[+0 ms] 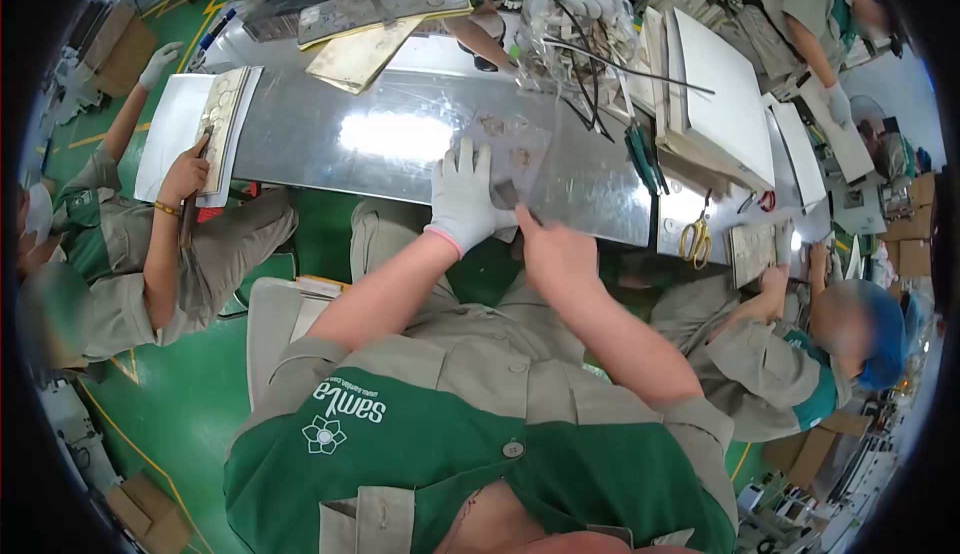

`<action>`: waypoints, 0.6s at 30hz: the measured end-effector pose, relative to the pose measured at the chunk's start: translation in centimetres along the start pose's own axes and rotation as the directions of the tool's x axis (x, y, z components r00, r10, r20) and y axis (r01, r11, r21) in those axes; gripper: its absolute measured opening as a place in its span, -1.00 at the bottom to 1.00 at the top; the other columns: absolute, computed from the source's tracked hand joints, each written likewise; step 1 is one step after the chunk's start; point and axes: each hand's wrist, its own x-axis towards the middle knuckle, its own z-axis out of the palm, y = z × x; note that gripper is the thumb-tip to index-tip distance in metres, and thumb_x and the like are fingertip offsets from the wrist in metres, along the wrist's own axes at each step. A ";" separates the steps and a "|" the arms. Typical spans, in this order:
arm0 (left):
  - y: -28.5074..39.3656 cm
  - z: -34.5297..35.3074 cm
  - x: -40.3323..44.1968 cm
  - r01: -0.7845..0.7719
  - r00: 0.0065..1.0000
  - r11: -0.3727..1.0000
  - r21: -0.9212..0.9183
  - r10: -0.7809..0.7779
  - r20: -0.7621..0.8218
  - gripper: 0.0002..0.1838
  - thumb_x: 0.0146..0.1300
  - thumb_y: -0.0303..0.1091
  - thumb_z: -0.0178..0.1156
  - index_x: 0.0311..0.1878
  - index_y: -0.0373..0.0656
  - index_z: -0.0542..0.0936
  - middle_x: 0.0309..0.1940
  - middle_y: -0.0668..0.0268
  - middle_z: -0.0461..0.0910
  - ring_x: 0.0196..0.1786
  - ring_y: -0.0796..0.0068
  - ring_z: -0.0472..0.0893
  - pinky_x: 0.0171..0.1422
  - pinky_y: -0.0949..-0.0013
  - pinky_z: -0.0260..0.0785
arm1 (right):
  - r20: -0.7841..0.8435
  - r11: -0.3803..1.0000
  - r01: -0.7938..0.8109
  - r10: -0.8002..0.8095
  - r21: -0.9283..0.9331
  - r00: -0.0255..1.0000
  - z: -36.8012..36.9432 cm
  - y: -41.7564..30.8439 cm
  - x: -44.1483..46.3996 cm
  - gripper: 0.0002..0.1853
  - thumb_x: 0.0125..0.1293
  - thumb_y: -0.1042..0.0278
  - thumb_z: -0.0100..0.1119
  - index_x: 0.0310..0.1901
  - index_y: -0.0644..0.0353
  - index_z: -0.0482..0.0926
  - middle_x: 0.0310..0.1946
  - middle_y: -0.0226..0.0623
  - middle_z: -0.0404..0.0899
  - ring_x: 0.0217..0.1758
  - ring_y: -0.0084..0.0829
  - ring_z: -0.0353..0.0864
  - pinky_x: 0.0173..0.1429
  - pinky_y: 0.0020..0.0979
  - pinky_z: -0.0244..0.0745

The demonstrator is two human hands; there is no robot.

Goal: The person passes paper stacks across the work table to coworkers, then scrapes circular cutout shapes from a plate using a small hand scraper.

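Note:
My left hand (465, 196), in a white glove with a pink cuff, lies flat near the table's front edge with its fingers stretched out. It presses on a thin greyish sheet (530, 144) that bears a few round, brownish marks. My bare right hand (558, 252) is wrapped around the handle of a flat-bladed scraper (508, 193). The blade rests on or just above the sheet, right of my left hand. My right fist hides most of the handle.
A shiny metal table (320, 169) lies before me. Flat plates (385, 9) lie at its far side. To the right are a plastic bag (570, 49), green-handled pliers (645, 159), a stack of white boards (715, 94) and yellow-handled scissors (696, 242). Co-workers sit on both sides.

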 end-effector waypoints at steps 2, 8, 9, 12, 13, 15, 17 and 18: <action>0.2 -0.1 -0.2 0.003 1.000 1.000 0.005 -0.004 0.022 0.25 -0.23 0.36 0.46 0.47 -0.22 0.23 0.45 -0.07 0.16 0.45 -0.16 0.20 0.54 -0.10 -0.01 | 0.032 0.991 -0.071 0.068 0.117 0.997 0.3 0.8 2.3 -0.50 0.25 0.34 0.13 0.26 -0.10 0.56 -0.39 -0.11 0.66 -0.36 -0.14 0.71 -0.33 -0.14 0.57; 0.1 -1.2 0.2 -0.023 0.996 0.998 0.051 0.018 0.084 0.29 -0.22 0.41 0.45 0.50 -0.23 0.20 0.47 -0.09 0.15 0.45 -0.21 0.23 0.53 -0.08 0.04 | 0.067 0.931 -0.208 0.197 0.300 0.978 -0.9 3.7 1.7 -0.55 0.40 0.15 0.11 0.32 -0.32 0.50 -0.35 -0.10 0.65 -0.26 0.03 0.67 -0.17 -0.02 0.57; 0.2 -1.7 0.4 -0.029 0.996 0.998 0.054 0.025 0.081 0.29 -0.22 0.41 0.45 0.50 -0.23 0.20 0.47 -0.09 0.15 0.45 -0.21 0.23 0.53 -0.08 0.04 | 0.060 0.916 -0.261 0.255 0.305 0.965 -1.0 4.2 1.0 -0.54 0.41 0.14 0.10 0.33 -0.31 0.48 -0.32 -0.08 0.65 -0.25 0.02 0.67 -0.16 -0.01 0.56; 0.0 -1.7 0.8 -0.054 0.987 0.992 0.112 0.036 0.156 0.20 -0.06 0.40 0.36 0.51 -0.22 0.19 0.48 -0.11 0.16 0.42 -0.19 0.28 0.51 -0.08 0.09 | 0.060 0.898 -0.312 0.309 0.310 0.949 -0.7 5.2 0.2 -0.53 0.41 0.15 0.09 0.35 -0.30 0.45 -0.30 -0.03 0.64 -0.23 0.03 0.66 -0.16 0.00 0.55; -0.6 -0.8 1.2 -0.070 0.986 0.991 0.115 0.051 0.159 0.20 -0.06 0.40 0.36 0.51 -0.22 0.19 0.48 -0.11 0.16 0.42 -0.19 0.28 0.51 -0.08 0.09 | 0.063 0.892 -0.334 0.332 0.304 0.941 -0.5 5.3 0.0 -0.52 0.41 0.16 0.08 0.36 -0.30 0.45 -0.31 -0.03 0.63 -0.24 0.04 0.66 -0.16 -0.01 0.55; -1.3 -0.5 2.5 -0.001 0.982 0.998 -0.071 0.014 0.191 0.08 0.00 0.36 0.32 0.46 -0.21 0.29 0.45 -0.14 0.19 0.42 -0.18 0.27 0.48 -0.10 0.09 | 0.064 0.898 -0.330 0.326 0.291 0.943 0.1 5.5 -0.1 -0.53 0.41 0.15 0.09 0.36 -0.29 0.45 -0.32 -0.05 0.63 -0.24 0.02 0.67 -0.17 -0.01 0.56; -1.1 -1.3 3.4 0.005 0.962 0.997 -0.083 0.017 0.272 0.00 0.04 0.31 0.31 0.43 -0.18 0.33 0.44 -0.15 0.21 0.42 -0.18 0.28 0.48 -0.09 0.09 | 0.069 0.905 -0.325 0.319 0.274 0.945 0.1 5.5 0.1 -0.53 0.41 0.15 0.09 0.35 -0.29 0.45 -0.33 -0.06 0.62 -0.25 0.01 0.67 -0.18 -0.02 0.56; -0.1 -2.0 3.6 0.036 0.985 0.997 -0.065 -0.024 0.170 0.01 0.02 0.31 0.33 0.42 -0.18 0.33 0.45 -0.16 0.19 0.43 -0.20 0.25 0.48 -0.10 0.08 | 0.070 0.915 -0.308 0.301 0.259 0.951 -0.1 5.3 0.2 -0.54 0.42 0.15 0.09 0.34 -0.28 0.46 -0.33 -0.07 0.62 -0.26 -0.01 0.67 -0.19 -0.02 0.56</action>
